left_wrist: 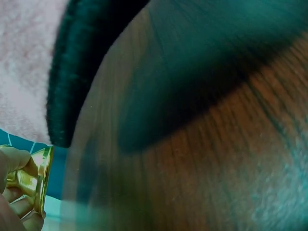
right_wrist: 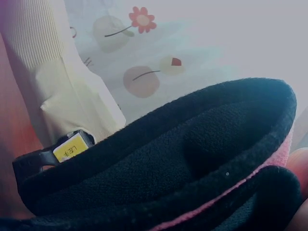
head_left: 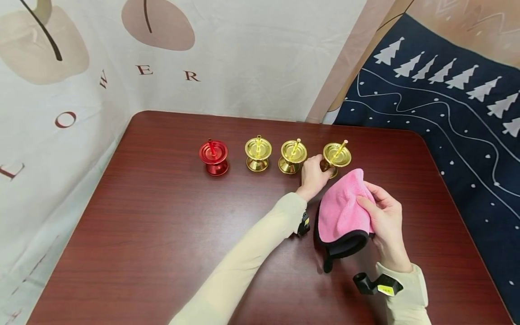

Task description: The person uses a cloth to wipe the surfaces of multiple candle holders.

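Observation:
My left hand (head_left: 314, 177) grips the rightmost gold candlestick (head_left: 339, 155) by its stem, just under the dish. This candlestick leans a little to the right, a thin yellow tube rising from its middle. In the left wrist view its gold base (left_wrist: 41, 178) shows between the fingers at the lower left. My right hand (head_left: 387, 216) pinches a pink cloth (head_left: 345, 210) with a black edge and dark underside. The cloth hangs folded between the two hands, its top corner close below the candlestick's dish. In the right wrist view the cloth's dark underside (right_wrist: 144, 154) fills the lower part.
Left of my left hand stand two more gold candlesticks (head_left: 293, 155) and one red candlestick (head_left: 214, 157), in a row along the far side of the brown table (head_left: 162, 234). A pale printed curtain (head_left: 252, 58) and a navy cloth with white trees (head_left: 438, 104) hang behind.

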`<state>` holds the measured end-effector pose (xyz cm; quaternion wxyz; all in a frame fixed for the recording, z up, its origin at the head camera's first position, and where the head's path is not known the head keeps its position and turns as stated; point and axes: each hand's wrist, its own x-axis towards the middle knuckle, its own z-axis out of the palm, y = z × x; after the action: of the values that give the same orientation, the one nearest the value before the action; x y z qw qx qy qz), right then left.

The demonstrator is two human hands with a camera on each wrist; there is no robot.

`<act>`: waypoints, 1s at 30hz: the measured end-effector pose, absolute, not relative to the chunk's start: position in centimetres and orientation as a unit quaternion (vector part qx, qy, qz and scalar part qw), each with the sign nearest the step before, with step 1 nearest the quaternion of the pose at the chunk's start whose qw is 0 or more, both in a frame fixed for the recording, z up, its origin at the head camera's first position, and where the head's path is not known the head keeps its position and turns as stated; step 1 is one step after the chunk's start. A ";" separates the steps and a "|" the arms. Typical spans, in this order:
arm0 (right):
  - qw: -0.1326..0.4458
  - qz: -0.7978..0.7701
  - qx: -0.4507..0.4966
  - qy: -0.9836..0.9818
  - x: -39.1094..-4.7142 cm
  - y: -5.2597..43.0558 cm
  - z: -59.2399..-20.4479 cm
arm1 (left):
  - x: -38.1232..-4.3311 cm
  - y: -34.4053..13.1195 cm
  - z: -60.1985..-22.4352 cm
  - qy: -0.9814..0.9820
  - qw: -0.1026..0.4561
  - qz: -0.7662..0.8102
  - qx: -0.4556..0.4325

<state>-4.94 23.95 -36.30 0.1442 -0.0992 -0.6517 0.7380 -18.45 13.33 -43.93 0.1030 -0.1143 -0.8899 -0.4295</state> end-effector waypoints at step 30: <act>0.135 0.732 -0.140 -0.652 -5.0 23.5 -36.0 | -19.5 12.8 -46.1 -0.897 0.049 -0.435 -0.065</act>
<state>-5.00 23.53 -35.96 0.1354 -0.1402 -0.6525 0.7323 -19.54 12.85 -46.05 0.0491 -0.0649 -0.8970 -0.4345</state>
